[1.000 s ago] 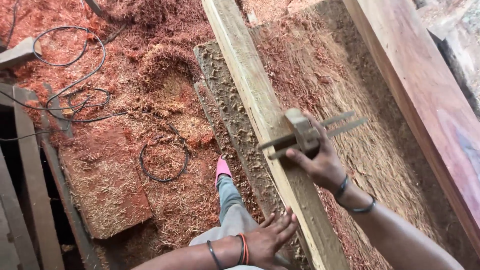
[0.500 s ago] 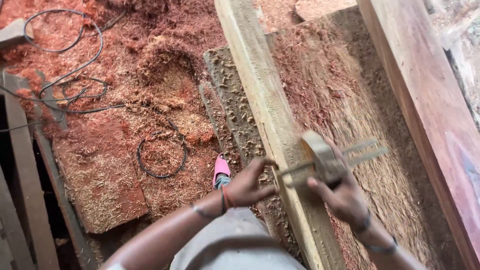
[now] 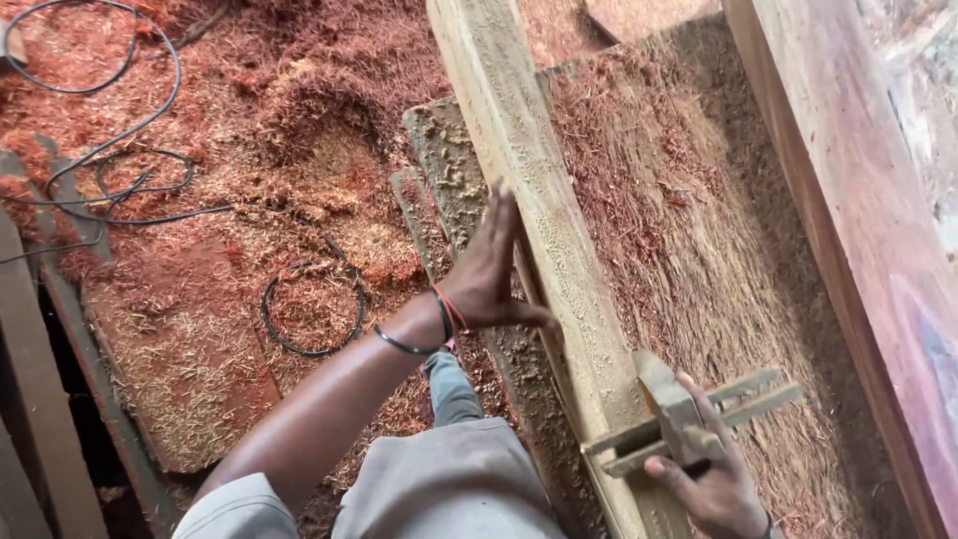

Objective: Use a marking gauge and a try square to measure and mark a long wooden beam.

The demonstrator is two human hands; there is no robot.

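Observation:
A long pale wooden beam [image 3: 529, 170] runs from the top centre down toward me, dusted with shavings. My left hand [image 3: 491, 268] lies flat with fingers straight against the beam's left side, touching it. My right hand [image 3: 714, 484] grips a wooden marking gauge [image 3: 679, 419] with two long stems, which sits across the beam near the lower edge of the view. Its block rests against the beam's right side.
Red and tan wood shavings [image 3: 299, 180] cover the ground. Black cables [image 3: 120, 170] loop at the left, with a cable ring [image 3: 311, 311] near the middle. A wide reddish plank [image 3: 848, 200] runs along the right. Dark boards [image 3: 40, 399] lie at the lower left.
My left hand has moved up the beam and now presses flat on its side. My right hand has drawn the marking gauge down the beam toward me.

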